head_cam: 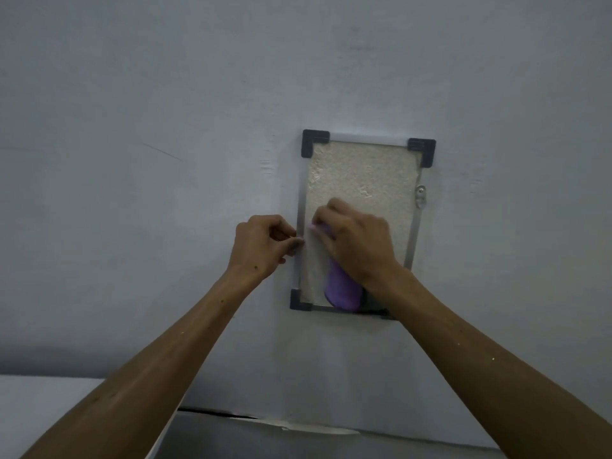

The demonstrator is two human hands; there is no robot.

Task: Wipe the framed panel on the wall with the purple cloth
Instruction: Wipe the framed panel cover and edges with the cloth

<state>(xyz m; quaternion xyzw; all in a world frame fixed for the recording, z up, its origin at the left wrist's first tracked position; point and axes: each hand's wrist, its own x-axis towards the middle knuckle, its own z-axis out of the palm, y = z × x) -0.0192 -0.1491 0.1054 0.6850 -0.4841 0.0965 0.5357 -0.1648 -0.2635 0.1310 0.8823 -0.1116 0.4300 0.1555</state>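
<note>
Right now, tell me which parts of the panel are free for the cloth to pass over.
Free: the upper panel, between the top corner brackets and the right hand. Crowded: the lower half, under that hand, the purple cloth and the left hand at the left frame edge.

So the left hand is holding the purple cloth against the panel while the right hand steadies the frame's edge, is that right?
Not quite: the hands are swapped. In the head view the right hand holds the purple cloth against the panel, while the left hand steadies the frame's edge.

My fingers [323,215] press a soft purple cloth [342,288] on the rough, bumpy panel [361,173], which has a thin shiny metal frame [301,200], dark plastic corners [314,140], and a smooth, matt wall [165,94] around it.
</note>
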